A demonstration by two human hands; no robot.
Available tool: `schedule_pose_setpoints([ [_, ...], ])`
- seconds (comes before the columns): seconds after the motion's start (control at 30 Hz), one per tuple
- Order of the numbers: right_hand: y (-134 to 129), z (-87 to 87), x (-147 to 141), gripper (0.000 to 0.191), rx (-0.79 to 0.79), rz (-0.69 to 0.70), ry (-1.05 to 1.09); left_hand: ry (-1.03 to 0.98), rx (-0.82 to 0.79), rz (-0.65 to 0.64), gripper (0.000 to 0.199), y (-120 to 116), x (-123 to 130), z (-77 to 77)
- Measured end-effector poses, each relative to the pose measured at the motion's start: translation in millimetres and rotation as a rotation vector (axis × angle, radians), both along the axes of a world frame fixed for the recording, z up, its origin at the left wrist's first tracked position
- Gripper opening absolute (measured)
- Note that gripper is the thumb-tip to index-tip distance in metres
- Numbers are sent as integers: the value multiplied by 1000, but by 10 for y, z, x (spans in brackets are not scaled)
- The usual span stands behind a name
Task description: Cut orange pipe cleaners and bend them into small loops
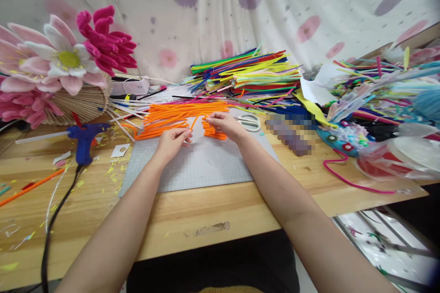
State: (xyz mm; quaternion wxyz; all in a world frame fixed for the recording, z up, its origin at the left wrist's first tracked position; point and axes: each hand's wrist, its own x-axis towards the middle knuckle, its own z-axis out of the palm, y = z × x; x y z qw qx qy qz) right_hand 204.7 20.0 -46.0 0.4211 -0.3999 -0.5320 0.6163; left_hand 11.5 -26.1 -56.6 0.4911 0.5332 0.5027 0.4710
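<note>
Both my hands are over a grey cutting mat (199, 169). My left hand (173, 144) is closed in a pinch beside the left orange pipe cleaners; what its fingertips hold is too small to name. My right hand (225, 124) pinches an orange pipe cleaner (195, 122) whose bent end reaches left toward my left hand. Just below my right fingers sits a small pile of short orange pieces (215, 135). Long orange pipe cleaners (165, 116) lie across the mat's back left. White-handled scissors (250, 122) rest right of my right hand.
A blue glue gun (85, 139) with a black cord stands left, below fuzzy flowers (68, 59). Multicoloured pipe cleaners (247, 73) are heaped at the back. On the right are a clear plastic tub (398, 160), a pink pipe cleaner (343, 176) and craft materials.
</note>
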Motion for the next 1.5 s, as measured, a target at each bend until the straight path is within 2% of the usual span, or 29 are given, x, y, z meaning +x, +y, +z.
schedule_pose_setpoints([
  [0.27, -107, -10, -141, 27, 98, 121, -97, -200, -155, -62, 28, -76, 133, 24],
  [0.4, -181, 39, -221, 24, 136, 117, -184, -223, -194, -64, 22, -88, 184, 30],
  [0.6, -207, 53, -257, 24, 149, 83, -177, -194, -216, -71, 21, -60, 190, -8],
  [0.87, -166, -34, -264, 26, 111, 44, -187, 22, -123, -128, 19, -63, 178, -23],
  [1.07, -161, -59, -278, 28, 134, 64, -195, -113, -228, -197, 27, -99, 176, 12],
  [1.2, -165, -64, -274, 27, 188, 81, -187, -157, -289, -201, 23, -108, 166, 35],
  [1.33, -164, -102, -285, 26, 269, 97, -205, -152, -316, -173, 19, -109, 175, 39],
  [1.5, -180, -126, -314, 22, 316, 94, -258, -73, -260, -148, 15, -110, 209, 19],
])
